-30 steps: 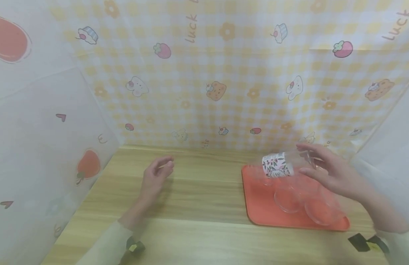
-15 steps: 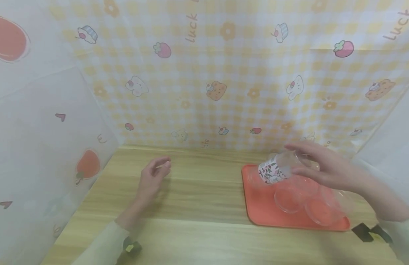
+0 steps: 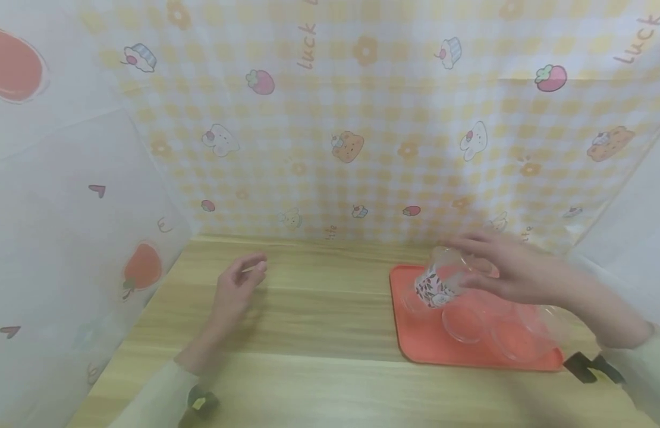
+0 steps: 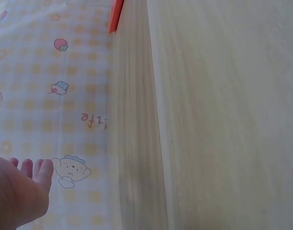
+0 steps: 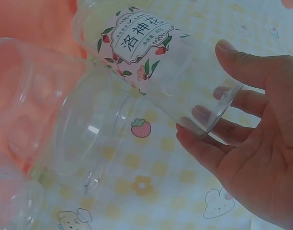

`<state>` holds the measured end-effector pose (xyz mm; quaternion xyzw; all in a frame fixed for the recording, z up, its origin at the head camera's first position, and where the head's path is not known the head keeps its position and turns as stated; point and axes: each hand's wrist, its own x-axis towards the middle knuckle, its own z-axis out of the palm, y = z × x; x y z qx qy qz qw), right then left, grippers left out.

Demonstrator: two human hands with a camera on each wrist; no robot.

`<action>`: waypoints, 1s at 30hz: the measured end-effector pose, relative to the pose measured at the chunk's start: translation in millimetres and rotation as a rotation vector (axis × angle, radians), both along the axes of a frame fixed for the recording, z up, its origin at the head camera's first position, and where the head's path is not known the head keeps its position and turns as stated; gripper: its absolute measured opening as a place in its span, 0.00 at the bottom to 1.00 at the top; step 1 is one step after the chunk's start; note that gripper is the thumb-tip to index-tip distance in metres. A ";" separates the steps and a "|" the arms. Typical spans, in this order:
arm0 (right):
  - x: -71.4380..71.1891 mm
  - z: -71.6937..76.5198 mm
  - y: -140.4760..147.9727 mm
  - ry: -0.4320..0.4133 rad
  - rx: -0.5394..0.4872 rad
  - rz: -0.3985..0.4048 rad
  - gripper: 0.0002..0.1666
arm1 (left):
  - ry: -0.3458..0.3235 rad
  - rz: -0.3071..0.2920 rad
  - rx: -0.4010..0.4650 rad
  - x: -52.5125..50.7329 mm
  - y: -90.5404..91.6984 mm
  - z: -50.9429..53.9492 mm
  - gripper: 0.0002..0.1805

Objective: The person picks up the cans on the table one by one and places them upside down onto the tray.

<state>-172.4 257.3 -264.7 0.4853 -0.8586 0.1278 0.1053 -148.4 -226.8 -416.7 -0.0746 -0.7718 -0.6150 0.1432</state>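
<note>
A clear plastic jar [image 3: 434, 290] with a white floral label hangs tilted over the left part of an orange tray [image 3: 423, 348]. My right hand [image 3: 514, 270] holds the jar round its base end, with the mouth end pointing down and away. In the right wrist view, fingers [image 5: 206, 148] show round the base rim of the labelled jar [image 5: 141, 48], some through its clear wall. Several more clear plastic jars [image 3: 462, 324] stand close together on the tray. My left hand [image 3: 236, 288] hovers above the wooden table, fingers loosely bent, holding nothing.
The pale wooden table [image 3: 330, 321] meets a yellow checked cloth [image 3: 383, 113] hanging at its back edge. White patterned sheets stand at the left [image 3: 57, 238] and right sides. In the left wrist view, a corner of the orange tray [image 4: 116, 17] shows at the top.
My right hand has moved left, tilting the labelled jar from nearly level to steeper, its mouth end lower over the tray. My left hand has drifted slightly left.
</note>
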 end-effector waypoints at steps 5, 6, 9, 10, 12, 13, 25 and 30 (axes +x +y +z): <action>1.1 -1.7 -6.1 -0.022 0.048 0.009 0.37 | -0.005 -0.003 -0.019 1.7 -4.2 1.5 0.23; 1.8 -2.0 -7.5 -0.049 0.058 0.000 0.36 | -0.005 -0.005 -0.022 2.0 -4.9 1.5 0.23; 3.7 -3.9 -11.4 -0.150 0.090 -0.037 0.34 | 0.001 -0.012 -0.032 3.1 -6.3 1.3 0.23; 4.3 -4.5 -12.6 -0.175 0.100 -0.049 0.34 | 0.000 -0.014 -0.034 3.3 -6.8 1.2 0.22; 5.4 -5.6 -15.0 -0.216 0.117 -0.066 0.34 | -0.001 -0.008 -0.040 4.0 -7.2 1.2 0.22; 5.7 -6.4 -16.1 -0.229 0.125 -0.069 0.34 | -0.002 -0.001 -0.044 4.3 -7.1 1.4 0.23; 3.0 -18.3 -27.4 -0.177 0.175 -0.041 0.36 | 0.011 0.023 -0.078 6.3 -11.4 4.4 0.22; 4.5 -21.2 -31.8 -0.106 0.198 -0.040 0.37 | 0.043 0.028 -0.097 7.3 -12.1 5.2 0.20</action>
